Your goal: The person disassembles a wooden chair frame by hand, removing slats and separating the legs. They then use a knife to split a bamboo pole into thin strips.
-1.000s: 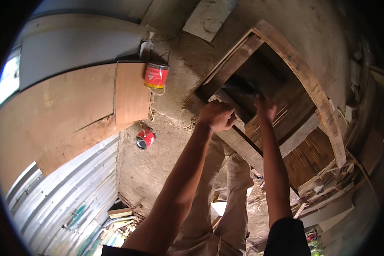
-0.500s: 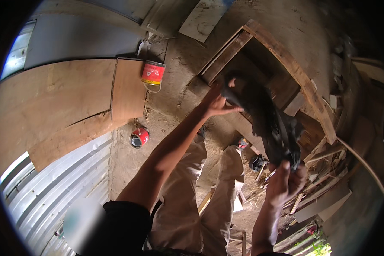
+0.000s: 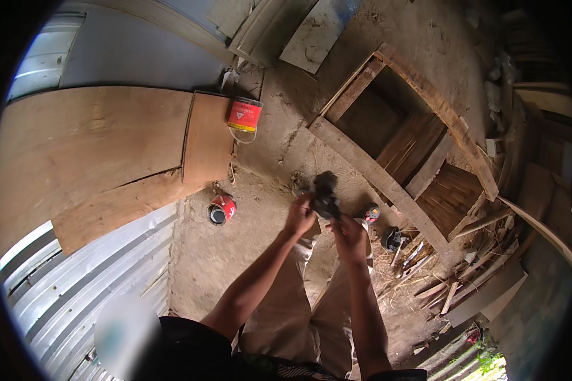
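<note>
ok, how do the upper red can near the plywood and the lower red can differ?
The upper red can looks larger in the picture than the lower red can. The upper can shows mostly its labelled side; the lower can turns its grey round end toward the camera. The upper can has a yellow band; none shows on the lower can.

Shared: both are cylindrical, with red sides.

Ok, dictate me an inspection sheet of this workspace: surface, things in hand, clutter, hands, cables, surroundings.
Surface: brown earthen-looking floor, debris scattered at right.
Things in hand: crumpled black item, material unclear.
Clutter: red-and-yellow cylindrical can; red cylindrical can; thin brown wooden scraps.
Hands: left hand and right hand both grip the black item.
Cables: nothing seen.
Surroundings: brown wooden frame ahead-right; flat brown plywood and ribbed silvery metal sheet at left.
</note>
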A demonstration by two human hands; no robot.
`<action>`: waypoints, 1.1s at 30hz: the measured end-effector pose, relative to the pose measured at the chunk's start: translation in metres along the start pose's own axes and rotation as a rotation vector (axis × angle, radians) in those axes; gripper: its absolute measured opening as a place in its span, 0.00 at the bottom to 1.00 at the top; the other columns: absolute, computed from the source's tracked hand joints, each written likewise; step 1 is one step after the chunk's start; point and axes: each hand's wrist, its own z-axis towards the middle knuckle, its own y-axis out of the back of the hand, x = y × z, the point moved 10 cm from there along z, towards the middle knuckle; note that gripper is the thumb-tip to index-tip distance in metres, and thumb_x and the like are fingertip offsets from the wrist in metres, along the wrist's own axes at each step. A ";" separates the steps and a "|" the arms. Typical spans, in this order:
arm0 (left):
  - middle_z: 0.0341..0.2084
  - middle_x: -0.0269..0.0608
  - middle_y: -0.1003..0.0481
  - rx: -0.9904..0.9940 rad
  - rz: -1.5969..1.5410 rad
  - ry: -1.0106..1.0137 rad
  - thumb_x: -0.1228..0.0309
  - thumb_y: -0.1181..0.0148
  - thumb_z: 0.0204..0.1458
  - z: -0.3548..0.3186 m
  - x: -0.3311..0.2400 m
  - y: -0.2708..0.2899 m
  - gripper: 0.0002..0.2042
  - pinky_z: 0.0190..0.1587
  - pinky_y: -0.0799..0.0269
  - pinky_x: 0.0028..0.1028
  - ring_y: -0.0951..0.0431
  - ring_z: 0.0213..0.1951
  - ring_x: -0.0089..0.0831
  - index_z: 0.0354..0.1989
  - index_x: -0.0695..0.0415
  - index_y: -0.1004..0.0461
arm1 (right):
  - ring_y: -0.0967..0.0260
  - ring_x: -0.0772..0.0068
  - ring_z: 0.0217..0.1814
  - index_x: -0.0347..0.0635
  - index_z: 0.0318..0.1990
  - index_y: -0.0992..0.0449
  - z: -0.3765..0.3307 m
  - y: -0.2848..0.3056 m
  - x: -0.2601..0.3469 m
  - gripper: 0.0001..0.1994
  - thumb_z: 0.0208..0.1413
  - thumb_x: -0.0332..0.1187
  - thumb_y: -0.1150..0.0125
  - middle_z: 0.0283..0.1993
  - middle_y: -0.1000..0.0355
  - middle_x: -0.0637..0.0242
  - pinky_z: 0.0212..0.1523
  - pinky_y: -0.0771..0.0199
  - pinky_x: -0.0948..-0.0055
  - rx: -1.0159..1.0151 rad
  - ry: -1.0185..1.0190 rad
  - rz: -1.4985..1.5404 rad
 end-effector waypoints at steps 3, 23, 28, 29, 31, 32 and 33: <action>0.33 0.50 0.20 -0.109 0.189 -0.001 0.77 0.40 0.49 -0.001 0.077 0.055 0.09 0.39 0.25 0.38 0.19 0.39 0.44 0.39 0.58 0.22 | 0.21 0.67 0.43 0.36 0.47 0.24 0.014 -0.021 -0.021 0.12 0.61 0.32 0.41 0.42 0.21 0.52 0.42 0.20 0.70 0.047 0.196 -0.190; 0.38 0.47 0.22 0.354 0.476 -0.056 0.61 0.43 0.60 0.075 0.022 -0.063 0.15 0.44 0.26 0.36 0.21 0.40 0.43 0.45 0.61 0.25 | 0.24 0.71 0.33 0.36 0.49 0.26 -0.126 0.181 -0.295 0.12 0.66 0.34 0.48 0.40 0.22 0.59 0.34 0.23 0.72 -0.592 -0.462 0.558; 0.64 0.52 0.45 0.067 0.423 0.357 0.45 0.38 0.52 0.089 0.020 -0.111 0.39 0.58 0.36 0.45 0.40 0.62 0.50 0.61 0.65 0.42 | 0.24 0.67 0.37 0.36 0.51 0.29 -0.105 0.216 -0.313 0.26 0.61 0.53 0.43 0.41 0.24 0.56 0.39 0.20 0.68 -0.772 -0.491 0.935; 0.64 0.52 0.45 -0.010 0.277 0.514 0.42 0.39 0.51 0.087 0.030 -0.114 0.40 0.59 0.38 0.48 0.39 0.62 0.48 0.63 0.60 0.42 | 0.25 0.68 0.37 0.35 0.51 0.29 -0.092 0.224 -0.320 0.27 0.61 0.54 0.42 0.41 0.24 0.57 0.39 0.21 0.69 -0.796 -0.498 0.982; 0.64 0.53 0.44 -0.170 -0.077 0.924 0.37 0.40 0.49 0.070 0.059 -0.128 0.42 0.62 0.42 0.54 0.38 0.62 0.45 0.67 0.50 0.41 | 0.27 0.68 0.42 0.35 0.52 0.29 -0.063 0.238 -0.329 0.31 0.58 0.58 0.42 0.44 0.26 0.57 0.43 0.23 0.66 -0.781 -0.489 1.076; 0.68 0.47 0.49 -0.174 -0.273 0.967 0.35 0.40 0.47 0.071 0.062 -0.144 0.44 0.63 0.47 0.59 0.42 0.65 0.46 0.69 0.48 0.43 | 0.29 0.66 0.48 0.36 0.53 0.30 -0.046 0.242 -0.330 0.34 0.56 0.61 0.41 0.47 0.28 0.57 0.48 0.24 0.62 -0.743 -0.467 1.133; 0.67 0.42 0.45 -0.116 -0.423 0.912 0.34 0.42 0.47 0.081 0.057 -0.164 0.44 0.64 0.48 0.59 0.42 0.67 0.44 0.68 0.46 0.42 | 0.31 0.64 0.53 0.37 0.55 0.31 -0.024 0.250 -0.333 0.37 0.54 0.64 0.41 0.50 0.30 0.56 0.52 0.26 0.59 -0.733 -0.474 1.202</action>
